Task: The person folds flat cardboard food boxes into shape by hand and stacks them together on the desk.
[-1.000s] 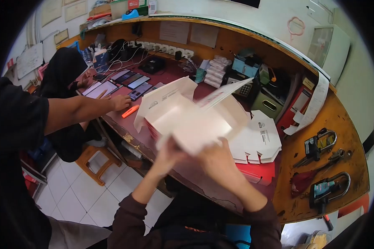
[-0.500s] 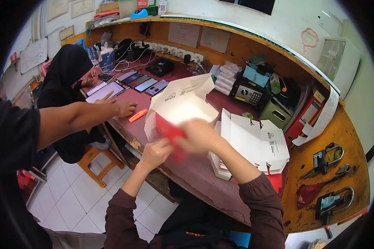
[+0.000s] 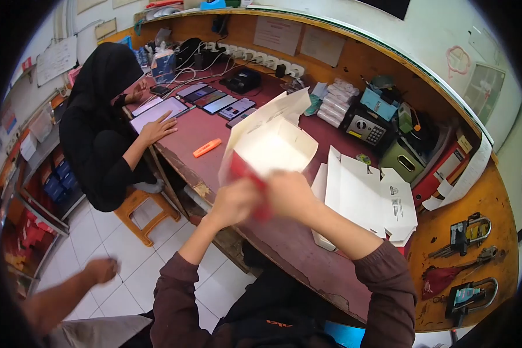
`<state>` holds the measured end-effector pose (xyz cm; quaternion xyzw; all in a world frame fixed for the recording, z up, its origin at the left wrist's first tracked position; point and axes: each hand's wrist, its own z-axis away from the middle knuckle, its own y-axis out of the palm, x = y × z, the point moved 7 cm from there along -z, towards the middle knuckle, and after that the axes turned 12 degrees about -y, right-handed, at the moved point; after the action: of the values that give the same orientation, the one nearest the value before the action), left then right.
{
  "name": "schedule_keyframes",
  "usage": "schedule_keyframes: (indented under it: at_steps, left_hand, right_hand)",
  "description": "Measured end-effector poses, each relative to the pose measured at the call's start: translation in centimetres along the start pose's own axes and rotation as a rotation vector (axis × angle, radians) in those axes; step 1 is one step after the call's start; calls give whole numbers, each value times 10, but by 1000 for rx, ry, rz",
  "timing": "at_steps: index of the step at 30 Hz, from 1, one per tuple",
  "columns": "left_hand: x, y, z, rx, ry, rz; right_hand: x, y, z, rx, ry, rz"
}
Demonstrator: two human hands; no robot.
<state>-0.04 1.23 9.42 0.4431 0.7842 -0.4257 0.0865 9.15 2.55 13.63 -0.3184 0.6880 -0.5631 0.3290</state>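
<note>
A partly folded box, white inside with a red outer side (image 3: 275, 144), stands over the near edge of the maroon desk. My left hand (image 3: 236, 202) is closed on its red near panel. Pressed against the same panel from the right is my right hand (image 3: 291, 196), fingers closed and blurred by motion. The box's tall printed flap rises at the back. To the right of my right hand lies a stack of unfolded white cartons (image 3: 362, 194). An orange highlighter (image 3: 207, 148) rests left of the box.
A person in black (image 3: 98, 133) sits at the left, one hand by a tablet (image 3: 159, 113). Another person's arm (image 3: 69, 293) is at lower left. Phones (image 3: 219, 104), a small safe (image 3: 365, 127) and padlocks (image 3: 470, 296) lie around the desk.
The other person's arm has withdrawn from the desk to the lower left. The view has shifted, so the desk items appear farther right. Both my hands remain at the red panel.
</note>
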Motion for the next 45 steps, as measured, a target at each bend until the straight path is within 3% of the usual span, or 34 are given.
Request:
schedule_keyframes:
  at_steps: [2,5,6,8,9,12,14,16,18,19,21,23,24,26,28,32,33,38,45]
  left_hand:
    - [-4,-2,0,-9,13,9]
    - [-21,-3,-1,-15,43,9]
    - [-26,-3,1,-26,48,-3]
    - [-34,0,4,-26,39,-73]
    - [-35,2,6,-29,27,-145]
    - [-12,9,11,-37,-68,-325]
    - [21,1,9,-210,-244,-439]
    - [24,1,6,-209,-215,-428]
    - [40,22,8,-4,-501,-418]
    - [41,25,9,3,-494,-414]
    - [22,15,6,-273,-222,-497]
    - [24,19,10,-269,-235,-497]
    - [26,21,14,-273,-260,-505]
    - [23,26,19,-248,-285,-410]
    - [-2,18,21,-351,-202,-267]
    - [-28,22,-1,-326,30,-220]
    - [-31,25,-11,-302,26,-262]
    - [-4,32,-9,-432,114,-149]
    - [-5,31,-5,-435,194,-145]
  right_hand:
    - [-3,0,-1,-47,-2,23]
    - [-15,4,-7,377,3,-162]
    - [-20,9,-12,376,6,-165]
    - [-28,6,-30,25,23,-308]
    - [-20,-2,-31,-19,73,-224]
    - [-13,15,-40,-40,-9,-30]
    - [-9,5,-38,-68,-14,-37]
    - [-7,0,-36,-24,17,-32]
    - [-9,11,-42,38,69,-24]
    - [-12,19,-41,99,121,-21]
    - [-20,23,-43,220,46,-78]
    - [-30,26,-41,491,-27,-318]
    - [-48,25,-39,484,-13,-315]
    - [-86,19,-36,231,85,-698]
    - [-133,-23,-23,-4,424,-63]
    - [-200,26,-17,75,497,-152]
    - [-206,40,-22,89,412,-188]
    - [-212,48,-23,57,275,-246]
    - [-201,42,-16,211,394,-128]
